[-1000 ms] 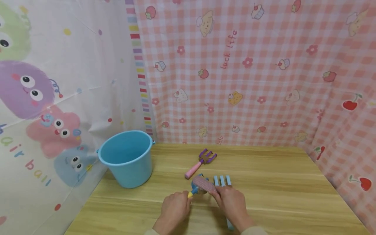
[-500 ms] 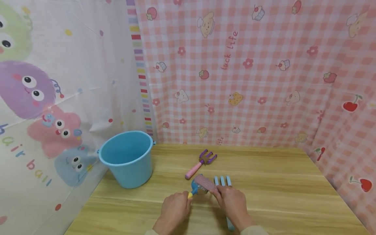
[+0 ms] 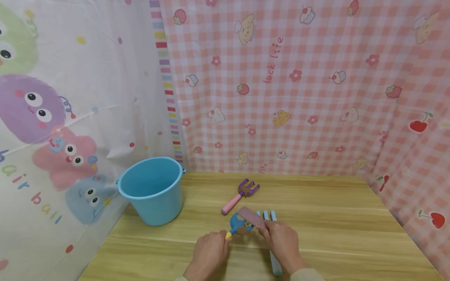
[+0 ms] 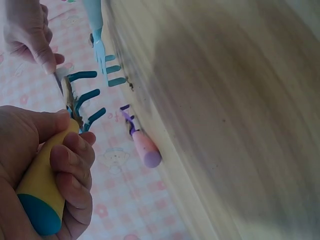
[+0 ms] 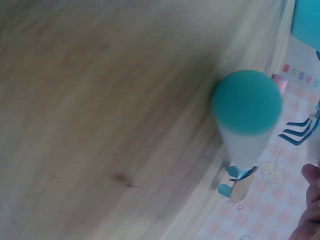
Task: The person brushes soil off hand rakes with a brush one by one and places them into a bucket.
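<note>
My left hand grips the yellow handle of a small toy hand rake with a blue head and several prongs. In the left wrist view, the fingers wrap round the handle, and brownish dirt shows on the rake head. My right hand pinches a flat, pinkish, textured pad against the upper part of that head; its exact kind is unclear. Beneath the right hand a light blue toy rake lies on the table, partly hidden. Its teal handle end looms large in the right wrist view.
A pink-handled rake with purple prongs lies farther back on the wooden table. The light blue bucket stands upright at the left. A pink checked cloth hangs behind, and a white printed cloth hangs at the left.
The right hand and the pad have shifted slightly to the right over the rake head, uncovering more of its blue surface. The left hand stays almost where it was.
</note>
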{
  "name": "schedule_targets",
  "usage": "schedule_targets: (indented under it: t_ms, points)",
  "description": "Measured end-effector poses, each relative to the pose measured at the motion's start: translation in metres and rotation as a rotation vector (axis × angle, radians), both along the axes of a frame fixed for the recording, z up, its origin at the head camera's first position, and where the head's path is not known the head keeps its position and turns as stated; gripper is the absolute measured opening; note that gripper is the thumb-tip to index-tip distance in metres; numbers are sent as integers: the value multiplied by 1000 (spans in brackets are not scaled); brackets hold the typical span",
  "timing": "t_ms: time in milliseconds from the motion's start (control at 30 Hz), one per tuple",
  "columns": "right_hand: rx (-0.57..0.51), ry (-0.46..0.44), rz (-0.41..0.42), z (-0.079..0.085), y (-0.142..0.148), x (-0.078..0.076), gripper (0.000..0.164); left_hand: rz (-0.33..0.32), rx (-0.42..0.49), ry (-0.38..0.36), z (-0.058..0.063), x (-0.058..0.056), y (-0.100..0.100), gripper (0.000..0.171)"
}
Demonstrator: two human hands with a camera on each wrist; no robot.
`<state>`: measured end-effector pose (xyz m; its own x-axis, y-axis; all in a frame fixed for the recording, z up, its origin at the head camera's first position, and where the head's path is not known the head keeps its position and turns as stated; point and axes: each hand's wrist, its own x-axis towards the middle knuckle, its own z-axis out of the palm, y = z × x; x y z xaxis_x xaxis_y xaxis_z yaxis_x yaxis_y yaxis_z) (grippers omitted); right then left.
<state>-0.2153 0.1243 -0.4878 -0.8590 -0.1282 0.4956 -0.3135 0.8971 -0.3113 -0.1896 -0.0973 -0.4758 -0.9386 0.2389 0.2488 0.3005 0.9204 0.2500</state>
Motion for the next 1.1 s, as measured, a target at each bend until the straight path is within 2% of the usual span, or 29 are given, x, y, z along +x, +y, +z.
schedule_targets:
  t_ms: [167, 333, 533, 767, 967, 1100]
  points:
    - [-18, 25, -22, 4, -1, 1, 26, 5, 3, 9, 0, -2, 0, 24]
    - [-41, 33, 33, 5, -5, 7, 23, 2, 3, 17, 5, -2, -2, 24]
    - [-28, 43, -10, 1, -3, 7, 20, 10, 6, 7, 6, -3, -2, 24]
    - [-51, 10, -28, -1, -1, 8, 18, 13, 20, -24, 1, -2, -2, 24]
    - [-55, 15, 41, 4, -1, 11, 27, 16, 37, 8, 1, -4, -4, 24]
    - [-22, -19, 33, 5, 1, 11, 29, 14, 31, -2, 1, -4, -4, 23]
